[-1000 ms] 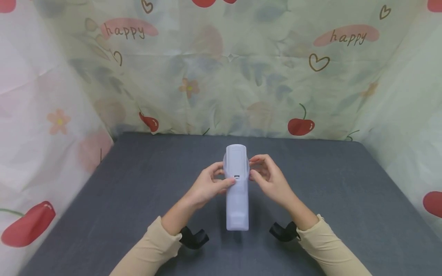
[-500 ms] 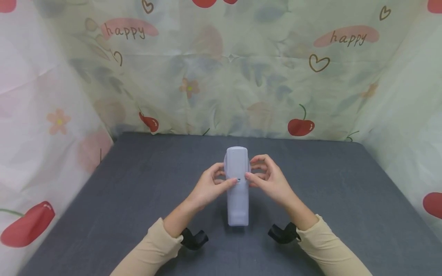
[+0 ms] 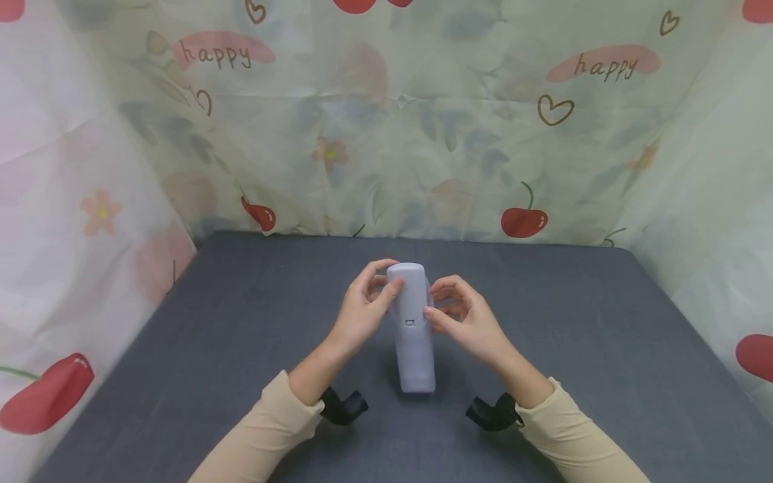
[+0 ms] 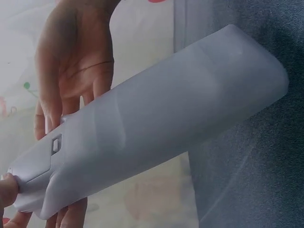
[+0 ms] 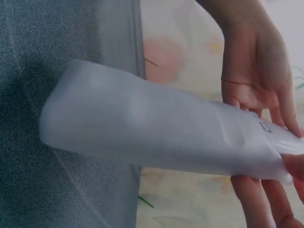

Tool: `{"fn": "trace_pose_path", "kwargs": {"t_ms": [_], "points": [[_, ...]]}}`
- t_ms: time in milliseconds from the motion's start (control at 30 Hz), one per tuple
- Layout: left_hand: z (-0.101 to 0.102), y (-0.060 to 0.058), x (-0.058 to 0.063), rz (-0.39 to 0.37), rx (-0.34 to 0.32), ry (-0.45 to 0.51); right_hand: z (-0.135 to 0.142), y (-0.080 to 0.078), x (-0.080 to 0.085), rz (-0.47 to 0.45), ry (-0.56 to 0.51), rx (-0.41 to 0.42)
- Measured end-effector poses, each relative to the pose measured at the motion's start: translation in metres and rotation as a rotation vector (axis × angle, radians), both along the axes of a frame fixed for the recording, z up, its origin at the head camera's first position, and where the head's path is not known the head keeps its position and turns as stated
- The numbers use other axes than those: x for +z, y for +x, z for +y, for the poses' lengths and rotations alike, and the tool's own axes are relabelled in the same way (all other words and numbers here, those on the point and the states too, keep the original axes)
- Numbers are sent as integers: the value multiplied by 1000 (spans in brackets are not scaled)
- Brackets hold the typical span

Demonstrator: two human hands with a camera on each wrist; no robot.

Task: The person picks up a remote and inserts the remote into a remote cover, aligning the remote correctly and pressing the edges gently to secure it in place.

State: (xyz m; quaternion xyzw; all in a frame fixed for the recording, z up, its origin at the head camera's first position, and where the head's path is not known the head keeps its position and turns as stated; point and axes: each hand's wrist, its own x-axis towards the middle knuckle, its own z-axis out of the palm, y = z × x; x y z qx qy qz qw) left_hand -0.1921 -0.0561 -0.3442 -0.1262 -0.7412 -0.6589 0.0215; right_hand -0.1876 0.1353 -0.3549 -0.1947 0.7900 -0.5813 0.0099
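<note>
Between both hands stands a long, pale lavender plastic device (image 3: 415, 359), its narrower top leaning a little left. A small latch slot (image 3: 409, 323) and the seams of a battery-type cover (image 4: 35, 164) show on the facing side. My left hand (image 3: 357, 312) grips the top end, thumb on the front and fingers round the far side. My right hand (image 3: 470, 320) holds the right edge lower down, thumb at the cover's side, fingers curled behind. The broad lower end (image 5: 90, 109) hangs close over the table. The device's far side is hidden.
A dark grey cloth-covered table (image 3: 272, 322) spreads around the hands. Patterned curtains (image 3: 398, 134) with cherries and hearts close off the back and both sides. Black curved wrist mounts (image 3: 345, 408) sit at the cuffs.
My left hand has slid up from the latch to the device's top end, and the top has tipped left. My right thumb has come onto the edge. The lower end appears shorter from this angle.
</note>
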Motion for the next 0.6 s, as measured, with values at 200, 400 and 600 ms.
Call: {"fn": "trace_pose_path", "kwargs": {"t_ms": [200, 400, 600], "points": [[-3, 2, 3, 0, -29, -16, 0, 2, 0, -12, -1, 46], [-10, 1, 2, -36, -103, -10, 1, 2, 0, -2, -28, 46], [-15, 0, 0, -16, -177, -42, -2, 2, 0, 92, 42, -55]]}}
